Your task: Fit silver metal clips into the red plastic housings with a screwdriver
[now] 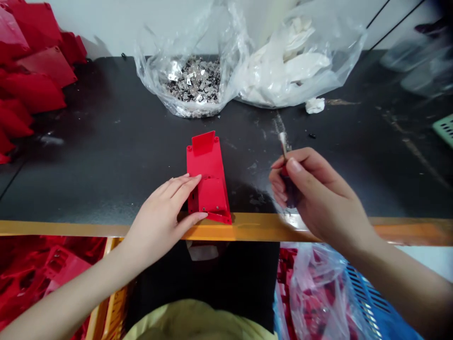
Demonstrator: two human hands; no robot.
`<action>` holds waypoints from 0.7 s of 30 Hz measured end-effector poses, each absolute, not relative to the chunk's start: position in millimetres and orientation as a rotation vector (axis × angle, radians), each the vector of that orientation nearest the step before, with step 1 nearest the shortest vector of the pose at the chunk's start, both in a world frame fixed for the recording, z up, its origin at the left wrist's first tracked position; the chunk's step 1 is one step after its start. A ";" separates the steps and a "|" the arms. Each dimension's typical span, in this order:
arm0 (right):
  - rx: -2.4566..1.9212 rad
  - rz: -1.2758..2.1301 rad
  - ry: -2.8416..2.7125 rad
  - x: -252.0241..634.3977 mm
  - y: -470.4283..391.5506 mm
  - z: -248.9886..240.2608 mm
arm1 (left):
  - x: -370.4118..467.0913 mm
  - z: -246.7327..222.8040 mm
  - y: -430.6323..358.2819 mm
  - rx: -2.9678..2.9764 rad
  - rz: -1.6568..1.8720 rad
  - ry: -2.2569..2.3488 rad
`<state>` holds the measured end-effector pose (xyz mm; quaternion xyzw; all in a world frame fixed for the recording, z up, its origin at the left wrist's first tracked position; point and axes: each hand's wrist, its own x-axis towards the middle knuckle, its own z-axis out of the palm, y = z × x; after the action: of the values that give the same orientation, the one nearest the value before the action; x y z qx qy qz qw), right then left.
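A red plastic housing [205,165] lies on the black worktop near its front edge, with an upright flap at the far end and two small screw-like dots at the near end. My left hand [166,208] holds it down from the left, fingers on its side and thumb at its near end. To the right, my right hand [311,184] is closed around a small brush [283,144] with a pale tip and a dark handle with a red collar. The brush points away from me, raised above the worktop and apart from the housing.
A clear bag [155,89] of small metal pieces stands behind the housing. Beside it is a clear bag of white material [279,71]. Red parts [38,61] are stacked at left. Below the edge are a yellow crate [106,293] and a blue crate [375,302].
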<state>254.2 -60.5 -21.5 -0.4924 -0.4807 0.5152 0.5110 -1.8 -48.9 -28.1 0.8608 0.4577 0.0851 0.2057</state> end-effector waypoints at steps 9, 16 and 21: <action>-1.017 0.992 -0.976 204.9 -42.1 4.4 | 30.7 -44.6 -76.8 2.391 0.560 1.642; -0.789 1.306 -0.944 181.6 -36.9 11.2 | 21.7 -71.6 -88.2 2.749 1.096 1.315; -0.766 1.289 -0.931 157.6 -43.7 5.7 | 8.3 -77.8 -86.3 3.018 0.824 1.065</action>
<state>157.6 -43.7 5.7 -0.3352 -0.4074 0.5640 0.6353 8.3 -86.3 -77.8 0.9102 0.3211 0.2485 -0.0814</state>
